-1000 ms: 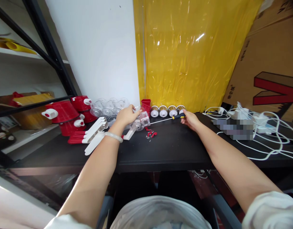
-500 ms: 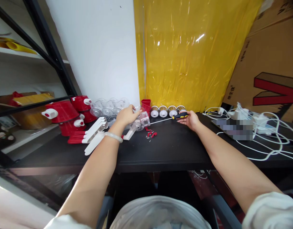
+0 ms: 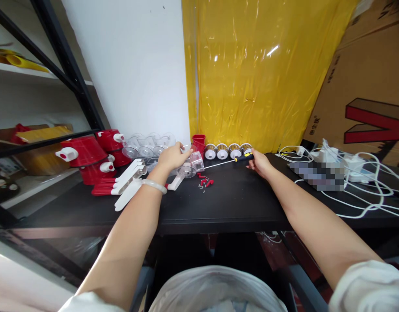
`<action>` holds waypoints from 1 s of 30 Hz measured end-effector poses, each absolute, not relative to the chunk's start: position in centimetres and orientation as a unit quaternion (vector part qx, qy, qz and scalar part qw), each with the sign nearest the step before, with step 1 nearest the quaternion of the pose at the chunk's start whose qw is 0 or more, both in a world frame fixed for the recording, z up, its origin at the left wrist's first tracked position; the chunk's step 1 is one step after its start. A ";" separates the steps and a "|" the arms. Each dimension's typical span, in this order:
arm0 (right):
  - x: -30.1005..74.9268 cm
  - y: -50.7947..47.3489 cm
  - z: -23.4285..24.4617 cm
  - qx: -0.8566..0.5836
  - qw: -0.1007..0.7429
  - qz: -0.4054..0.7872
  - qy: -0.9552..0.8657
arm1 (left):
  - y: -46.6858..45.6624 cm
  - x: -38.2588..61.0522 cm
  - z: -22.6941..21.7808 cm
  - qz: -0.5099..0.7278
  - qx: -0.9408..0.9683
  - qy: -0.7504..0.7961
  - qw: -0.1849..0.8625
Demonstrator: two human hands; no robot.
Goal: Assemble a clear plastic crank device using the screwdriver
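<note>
My right hand [image 3: 260, 164] is closed round the black-and-yellow handle of a screwdriver [image 3: 243, 157]. The screwdriver's long shaft points left, its tip close to a clear plastic part with a box-shaped end [image 3: 197, 162]. My left hand [image 3: 172, 157] grips that clear part, and its fingers partly cover it. Just below lie small red pieces and screws [image 3: 206, 182]. A red funnel-like part [image 3: 198, 143] stands behind the clear part. To its right are several silver cylinders with white ends [image 3: 222, 151], lined up along the wall.
Clear round covers [image 3: 146, 146] are left of my left hand. White handles [image 3: 129, 180] and red housings with white knobs [image 3: 89, 158] lie farther left. A blurred flat device [image 3: 318, 175] and tangled white cables [image 3: 375, 190] occupy the table's right side. A cardboard box [image 3: 362, 86] leans behind.
My right hand's fingers have changed their hold, drawing in round the screwdriver's handle. The left hand and the clear part stay almost where they were.
</note>
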State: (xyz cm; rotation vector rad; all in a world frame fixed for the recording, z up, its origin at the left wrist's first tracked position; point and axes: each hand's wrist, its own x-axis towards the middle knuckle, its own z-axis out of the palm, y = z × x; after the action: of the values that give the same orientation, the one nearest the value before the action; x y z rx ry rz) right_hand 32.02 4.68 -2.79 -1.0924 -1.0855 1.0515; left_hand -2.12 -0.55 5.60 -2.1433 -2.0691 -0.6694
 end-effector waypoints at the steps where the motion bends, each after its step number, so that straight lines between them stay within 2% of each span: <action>1: 32.0 4.6 -2.8 -0.473 0.596 0.447 -0.472 | -0.5 -2.1 5.6 -0.220 -0.701 -0.677 0.043; 7: 32.0 4.4 -2.6 -0.511 0.588 0.419 -0.467 | -0.6 -2.0 5.7 -0.221 -0.701 -0.677 0.045; 14: 31.8 4.1 -1.7 -0.477 0.565 0.512 -0.436 | -0.6 -2.0 5.7 -0.219 -0.703 -0.675 0.049; 18: 31.8 3.8 -1.5 -0.460 0.568 0.522 -0.439 | -0.6 -2.1 5.7 -0.221 -0.702 -0.675 0.047; 26: 31.8 4.3 -1.9 -0.488 0.568 0.486 -0.451 | -0.6 -2.1 5.7 -0.222 -0.703 -0.674 0.050; 30: 32.1 4.6 -2.5 -0.493 0.593 0.426 -0.473 | -0.7 -2.0 5.7 -0.221 -0.702 -0.675 0.048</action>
State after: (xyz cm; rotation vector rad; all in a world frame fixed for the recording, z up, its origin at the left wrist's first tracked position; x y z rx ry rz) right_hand 32.11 4.56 -2.49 -1.1473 -1.0997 0.9896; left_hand -2.04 -0.65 5.70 -2.1410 -2.0579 -0.6748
